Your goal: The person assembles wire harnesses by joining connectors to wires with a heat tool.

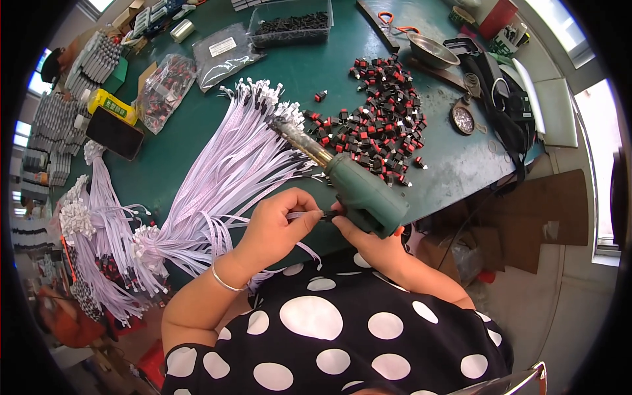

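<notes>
My left hand is closed, pinching a thin lilac-white flat cable between thumb and fingers. Facing it, my right hand is closed too, with thumb and forefinger on a small black piece at the cable's end. Above the right hand, a green heat gun hides part of it; its metal nozzle points to the far left. Whether my right hand touches the gun's body, I cannot tell. A large bundle of lilac-white cables with white connectors fans out left of my hands.
A pile of black-and-red switches lies beyond the heat gun. Farther back are a clear bin of black parts, a grey bag, orange-handled scissors and a metal bowl. A phone leans against a yellow bottle.
</notes>
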`<state>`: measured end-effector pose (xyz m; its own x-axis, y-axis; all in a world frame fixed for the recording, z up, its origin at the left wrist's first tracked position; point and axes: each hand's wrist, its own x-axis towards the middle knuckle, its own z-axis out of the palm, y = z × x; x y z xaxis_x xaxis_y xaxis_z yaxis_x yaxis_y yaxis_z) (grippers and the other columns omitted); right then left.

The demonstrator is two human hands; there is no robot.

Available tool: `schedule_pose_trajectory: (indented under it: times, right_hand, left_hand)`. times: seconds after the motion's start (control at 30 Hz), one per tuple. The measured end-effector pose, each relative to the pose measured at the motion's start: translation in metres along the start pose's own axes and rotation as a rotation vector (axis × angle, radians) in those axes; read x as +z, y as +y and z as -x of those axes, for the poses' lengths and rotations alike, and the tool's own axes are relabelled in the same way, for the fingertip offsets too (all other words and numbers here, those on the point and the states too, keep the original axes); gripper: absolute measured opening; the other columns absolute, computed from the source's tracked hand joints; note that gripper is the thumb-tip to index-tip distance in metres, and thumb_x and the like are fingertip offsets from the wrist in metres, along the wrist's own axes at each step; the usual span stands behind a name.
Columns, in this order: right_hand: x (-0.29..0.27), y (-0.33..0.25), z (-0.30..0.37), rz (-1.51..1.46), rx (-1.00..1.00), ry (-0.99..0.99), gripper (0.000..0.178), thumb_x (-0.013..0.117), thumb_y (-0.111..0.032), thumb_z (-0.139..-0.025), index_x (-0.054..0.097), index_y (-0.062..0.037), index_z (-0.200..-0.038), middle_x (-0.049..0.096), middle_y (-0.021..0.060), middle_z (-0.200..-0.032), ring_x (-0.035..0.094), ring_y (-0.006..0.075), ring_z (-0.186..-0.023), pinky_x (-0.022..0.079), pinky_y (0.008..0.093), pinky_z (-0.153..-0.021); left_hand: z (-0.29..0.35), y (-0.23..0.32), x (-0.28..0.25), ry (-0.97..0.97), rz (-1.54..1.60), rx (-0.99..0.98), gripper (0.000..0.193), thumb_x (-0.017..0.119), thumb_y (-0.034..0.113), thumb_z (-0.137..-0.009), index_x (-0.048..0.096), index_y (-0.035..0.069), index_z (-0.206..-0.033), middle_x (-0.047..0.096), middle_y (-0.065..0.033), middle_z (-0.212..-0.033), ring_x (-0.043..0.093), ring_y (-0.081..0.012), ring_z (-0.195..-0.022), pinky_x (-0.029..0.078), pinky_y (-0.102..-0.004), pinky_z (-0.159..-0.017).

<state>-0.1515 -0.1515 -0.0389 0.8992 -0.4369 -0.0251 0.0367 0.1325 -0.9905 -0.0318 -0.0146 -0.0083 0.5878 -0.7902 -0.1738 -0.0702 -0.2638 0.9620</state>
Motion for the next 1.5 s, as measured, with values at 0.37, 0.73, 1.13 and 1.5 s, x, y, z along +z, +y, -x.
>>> schedule_pose_trajectory:
  times: [0.37,0.73,1.13,1.5]
  right_hand:
    - [0.005,-0.001,0.002,-0.045,0.077,0.030,0.041,0.060,0.004,-0.075,0.042,-0.0036,-0.111,0.058,0.0052,-0.094,0.057,0.0104,-0.088,0.046,0.0242,-0.075]
    - [0.004,0.002,0.003,-0.003,0.037,0.019,0.027,0.059,-0.002,-0.077,0.052,-0.0020,-0.104,0.057,0.0029,-0.095,0.053,0.0087,-0.085,0.044,0.0235,-0.074]
    - [-0.058,-0.004,-0.002,0.297,-0.285,0.288,0.041,0.064,0.000,-0.075,0.046,-0.0004,-0.111,0.060,0.0076,-0.092,0.059,0.0145,-0.081,0.047,0.0279,-0.074]
    - [-0.133,0.000,-0.033,1.398,-0.739,0.244,0.049,0.059,0.001,-0.055,0.051,-0.0096,-0.102,0.058,0.0061,-0.096,0.054,0.0245,-0.087,0.034,0.0372,-0.081]
  left_hand:
    - [0.000,-0.006,-0.004,-0.090,0.078,-0.056,0.009,0.062,0.001,-0.077,0.057,0.000,-0.085,0.056,0.0000,-0.075,0.049,-0.0039,-0.065,0.041,-0.0182,-0.058]
    - [0.001,-0.005,-0.001,-0.004,-0.218,0.209,0.006,0.061,0.002,-0.075,0.059,-0.002,-0.079,0.058,-0.0071,-0.071,0.054,-0.0124,-0.062,0.043,-0.0231,-0.057]
    - [0.031,0.008,-0.037,-0.080,-0.166,0.255,0.005,0.066,0.006,-0.070,0.063,0.004,-0.075,0.059,-0.0059,-0.066,0.054,-0.0134,-0.055,0.038,-0.0245,-0.047]
    - [0.110,-0.004,-0.092,-0.589,0.179,-0.352,0.062,0.066,0.029,-0.076,0.042,-0.001,-0.124,0.058,-0.0125,-0.107,0.056,-0.0157,-0.091,0.044,-0.0286,-0.080]
